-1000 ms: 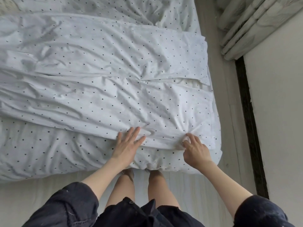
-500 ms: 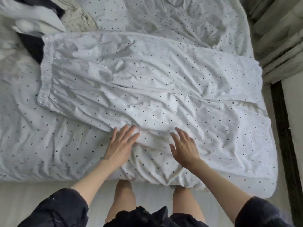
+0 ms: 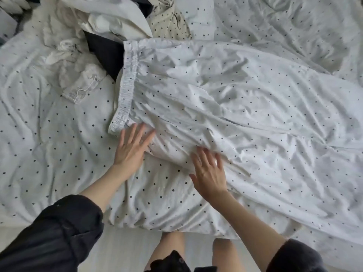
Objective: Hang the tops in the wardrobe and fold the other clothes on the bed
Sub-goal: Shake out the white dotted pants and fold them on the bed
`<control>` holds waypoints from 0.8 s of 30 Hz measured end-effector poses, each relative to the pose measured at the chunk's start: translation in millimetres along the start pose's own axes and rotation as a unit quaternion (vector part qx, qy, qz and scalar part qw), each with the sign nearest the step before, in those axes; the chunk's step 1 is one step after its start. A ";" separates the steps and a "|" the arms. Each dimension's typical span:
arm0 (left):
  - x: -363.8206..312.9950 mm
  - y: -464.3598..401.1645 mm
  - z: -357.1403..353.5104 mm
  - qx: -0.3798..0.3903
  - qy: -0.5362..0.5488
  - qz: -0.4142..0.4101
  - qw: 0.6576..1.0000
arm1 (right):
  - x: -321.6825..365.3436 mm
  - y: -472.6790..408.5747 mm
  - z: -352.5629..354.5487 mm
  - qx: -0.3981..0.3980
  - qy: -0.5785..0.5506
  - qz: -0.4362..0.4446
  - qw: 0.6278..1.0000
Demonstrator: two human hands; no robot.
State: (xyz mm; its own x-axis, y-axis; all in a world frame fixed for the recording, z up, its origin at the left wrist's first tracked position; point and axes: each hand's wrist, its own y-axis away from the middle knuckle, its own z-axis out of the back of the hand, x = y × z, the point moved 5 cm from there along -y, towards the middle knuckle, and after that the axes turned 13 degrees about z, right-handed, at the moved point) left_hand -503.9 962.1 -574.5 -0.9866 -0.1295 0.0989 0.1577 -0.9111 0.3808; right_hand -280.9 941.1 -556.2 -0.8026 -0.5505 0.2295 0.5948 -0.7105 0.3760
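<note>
**Near bed edge: both hands flat on dotted trousers**

At 6 o'clock of the bed (image 3: pixel 39 154), a person leans over w/ both arms out. Left hand (image 3: pixel 131 148) lies flat, fingers straight and spread, tips on the trousers (image 3: pixel 225 107) just below the waistband (image 3: pixel 127 81). Right hand (image 3: pixel 209 173) also flat and released, fingers spread, pressing the near edge of the same garment. Neither grasps anything; prob. smoothing wrinkles so the fabric lies even before a fold.

Trousers: white w/ dark dots, spread across bed centre, waistband at 9 o'clock, legs running off toward 3–4 o'clock. Laid lengthwise, likely so they can be folded leg over leg, then in thirds.

Around:
- Pile (image 3: pixel 110 22) of unsorted clothes at 11–12 o'clock, white & cream bits, touching the waistband end.
- Dark garment (image 3: pixel 106 50) under the pile, just beside the waistband.
- Lace piece (image 3: pixel 78 75) at 10 o'clock.

In the way: duvet has nearly the same dot print, so trouser edges are hard to pick out; the pile crowds the waistband end, leaving little room there. Fabric still rumpled mid-leg. Wardrobe not in view.
</note>
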 end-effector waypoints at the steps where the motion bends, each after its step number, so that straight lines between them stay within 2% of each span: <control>1: -3.8 -3.7 -0.1 -0.010 -0.010 -0.004 1.000 | -1.4 -0.5 -0.1 0.004 0.016 -0.006 1.000; 6: 3.1 -19.6 10.9 -0.134 0.042 -0.044 0.989 | 3.9 -16.0 9.9 0.005 0.110 -0.040 0.993; 10: 27.8 -8.0 27.4 -0.216 0.149 -0.057 0.963 | 19.4 -25.1 12.4 0.007 0.109 -0.065 0.992; 12: 35.5 2.4 39.8 -0.250 0.196 -0.061 0.946 | 26.3 -25.4 20.8 -0.017 0.116 -0.063 0.991; 18: 53.4 2.9 94.3 -0.312 0.261 -0.078 0.910 | 12.8 -12.0 61.4 -0.163 0.102 -0.024 0.981; 24: 42.4 -37.6 159.1 -0.329 0.278 -0.063 0.900 | -60.8 15.8 110.9 -0.203 0.025 -0.116 0.972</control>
State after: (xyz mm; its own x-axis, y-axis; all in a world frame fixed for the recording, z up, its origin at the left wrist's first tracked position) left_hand -545.2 1053.1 -438.3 -0.8916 -0.0184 -0.4524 0.1655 -0.9432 -0.2879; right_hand -227.6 1011.9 -464.7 -0.9205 -0.3676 0.1326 0.3739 -0.9271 0.0254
